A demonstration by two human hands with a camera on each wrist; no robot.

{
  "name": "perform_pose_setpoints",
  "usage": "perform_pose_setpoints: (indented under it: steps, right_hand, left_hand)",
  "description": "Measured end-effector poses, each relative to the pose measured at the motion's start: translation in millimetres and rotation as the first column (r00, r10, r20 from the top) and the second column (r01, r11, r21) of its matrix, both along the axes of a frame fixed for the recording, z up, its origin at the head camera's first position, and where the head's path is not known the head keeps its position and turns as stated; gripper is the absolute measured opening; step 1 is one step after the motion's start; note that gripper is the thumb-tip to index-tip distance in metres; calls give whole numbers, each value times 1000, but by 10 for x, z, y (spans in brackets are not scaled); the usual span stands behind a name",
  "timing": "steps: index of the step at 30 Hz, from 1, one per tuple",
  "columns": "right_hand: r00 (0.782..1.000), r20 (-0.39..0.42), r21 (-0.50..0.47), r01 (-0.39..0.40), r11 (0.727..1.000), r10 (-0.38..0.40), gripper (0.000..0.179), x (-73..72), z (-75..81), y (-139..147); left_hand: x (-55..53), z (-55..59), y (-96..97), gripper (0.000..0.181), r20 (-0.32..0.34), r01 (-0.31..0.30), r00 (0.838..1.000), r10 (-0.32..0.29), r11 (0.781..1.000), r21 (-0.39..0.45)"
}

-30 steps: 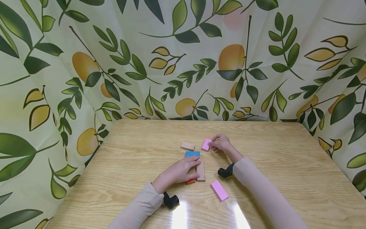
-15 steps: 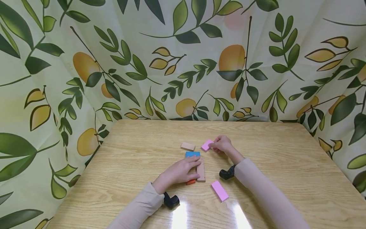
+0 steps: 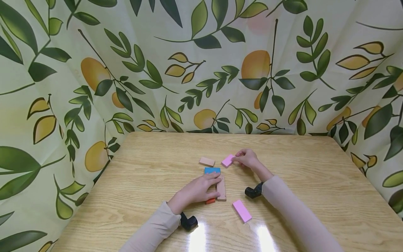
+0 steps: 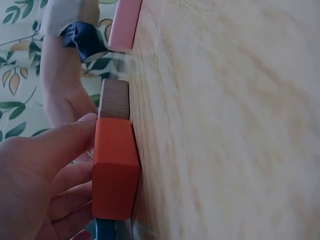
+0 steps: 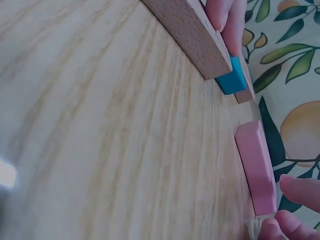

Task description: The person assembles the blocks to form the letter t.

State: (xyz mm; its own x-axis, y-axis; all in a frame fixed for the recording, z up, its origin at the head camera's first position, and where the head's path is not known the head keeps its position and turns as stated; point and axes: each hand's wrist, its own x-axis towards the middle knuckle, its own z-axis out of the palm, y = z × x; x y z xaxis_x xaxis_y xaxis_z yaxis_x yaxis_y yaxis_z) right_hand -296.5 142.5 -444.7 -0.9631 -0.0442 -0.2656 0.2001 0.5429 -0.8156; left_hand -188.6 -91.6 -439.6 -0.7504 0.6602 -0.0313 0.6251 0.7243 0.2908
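In the head view my left hand (image 3: 198,189) rests over a small cluster: a plain wooden block (image 3: 221,189), a blue block (image 3: 212,170) and a red block (image 3: 210,201). From the left wrist, the red block (image 4: 116,170) appears close up, and my thumb touches where it meets the wooden block (image 4: 114,99). Farther off to the right, my right hand (image 3: 248,159) is at the end of a pink block (image 3: 227,161) lying flat on the table. In the right wrist view the fingertips stand apart beside that pink block (image 5: 257,167), not closed round it.
Behind the cluster lies another wooden block (image 3: 206,161). A second pink block (image 3: 242,211) lies nearer the front. Black wrist devices (image 3: 188,222) hang below both sleeves. Patterned cloth (image 3: 201,66) hangs behind the wooden table (image 3: 151,157).
The right hand turned the far pink block slightly on the table, then shifted a little to the right from it. My left hand stayed in place on the cluster.
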Motion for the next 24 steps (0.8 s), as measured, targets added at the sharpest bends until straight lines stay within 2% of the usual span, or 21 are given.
perform_pose_setpoints:
  steps: [5,11,17,24]
  right_hand:
    - [999,-34,-22,-43,999,42,32,-38,4,29]
    - [989,-69,0,-135,991,135,34,-80,-21,78]
    - [953,-123,-3,-279,960,276,40,-124,-47,153]
    - [915,-142,-9,-383,924,378,42,-170,-31,207]
  left_hand:
    - [1,-5,-1,56,3,-7,1000,7,1000,0]
    - [10,9,0,56,4,-4,1000,4,1000,-5]
    - [16,25,4,56,2,-6,1000,6,1000,-12]
    - [3,19,11,56,-10,-4,1000,4,1000,-14]
